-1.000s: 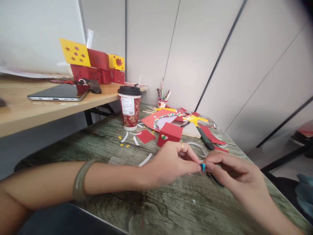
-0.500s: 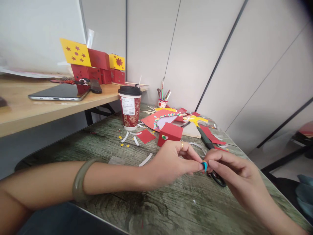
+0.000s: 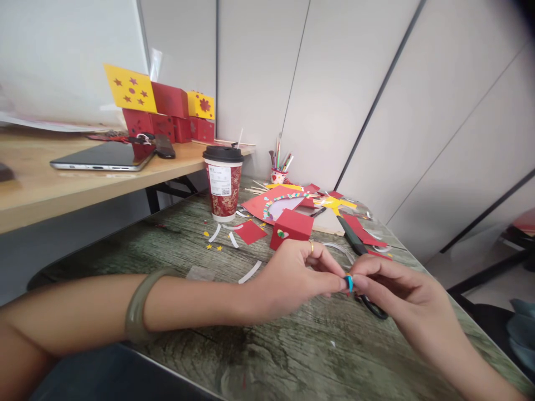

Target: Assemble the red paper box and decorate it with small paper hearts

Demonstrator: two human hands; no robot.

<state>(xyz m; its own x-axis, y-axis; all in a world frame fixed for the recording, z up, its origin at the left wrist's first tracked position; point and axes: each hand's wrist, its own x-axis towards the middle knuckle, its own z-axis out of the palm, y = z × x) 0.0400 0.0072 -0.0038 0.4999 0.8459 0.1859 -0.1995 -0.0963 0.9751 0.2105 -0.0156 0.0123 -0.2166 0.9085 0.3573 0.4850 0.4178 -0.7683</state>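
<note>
Between the fingertips of both hands is a small blue piece (image 3: 349,283), possibly a paper sticker; its exact kind is too small to tell. My left hand (image 3: 292,278), with a gold ring and a bangle on the wrist, pinches it from the left. From the right, my right hand (image 3: 401,292) holds its other side between thumb and forefinger. Under and behind the right hand lie dark-handled scissors (image 3: 374,307), partly hidden. Just beyond the left hand stands a red paper box (image 3: 295,225) with a green and white decoration on its front.
A lidded coffee cup (image 3: 223,186) stands on the dark wood-grain table (image 3: 267,356). Red paper squares (image 3: 251,231), white strips (image 3: 251,272) and small yellow stars lie scattered. Farther back is a pen holder (image 3: 278,175). The left-hand desk (image 3: 175,174) bears a tablet (image 3: 104,156) and stacked red-and-yellow boxes (image 3: 169,100).
Both hands keep nearly the same pose around the blue piece, which has turned slightly between the fingertips. The whole view has shifted a little.
</note>
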